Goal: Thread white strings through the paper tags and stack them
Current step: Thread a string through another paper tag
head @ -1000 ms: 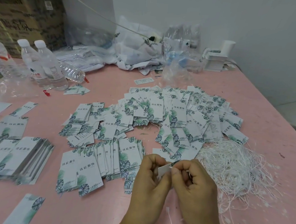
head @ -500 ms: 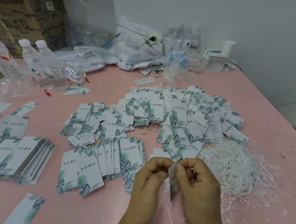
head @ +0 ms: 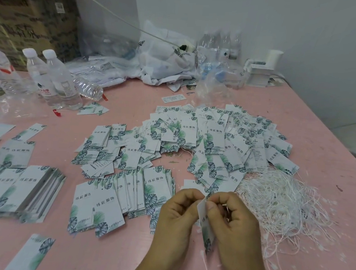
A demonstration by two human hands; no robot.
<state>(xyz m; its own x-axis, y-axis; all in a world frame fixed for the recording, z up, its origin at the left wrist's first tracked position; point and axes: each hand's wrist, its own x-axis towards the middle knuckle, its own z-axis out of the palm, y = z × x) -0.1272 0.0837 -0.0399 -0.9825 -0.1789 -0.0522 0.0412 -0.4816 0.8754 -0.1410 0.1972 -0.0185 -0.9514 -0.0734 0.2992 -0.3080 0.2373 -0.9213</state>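
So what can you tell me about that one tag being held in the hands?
The tag is a narrow white paper card with dark printed characters and a green leaf pattern at its lower end. It hangs roughly upright, seen nearly edge-on, just above the pink table. The left hand and right hand both pinch it near its top. A thin white string trails down below it. Its hole is not visible.

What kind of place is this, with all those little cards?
Probably a small packing workroom for clothing tags. A pink table is covered in printed paper tags, with a heap of white strings beside them and cardboard boxes at the back. Both hands hold one tag.
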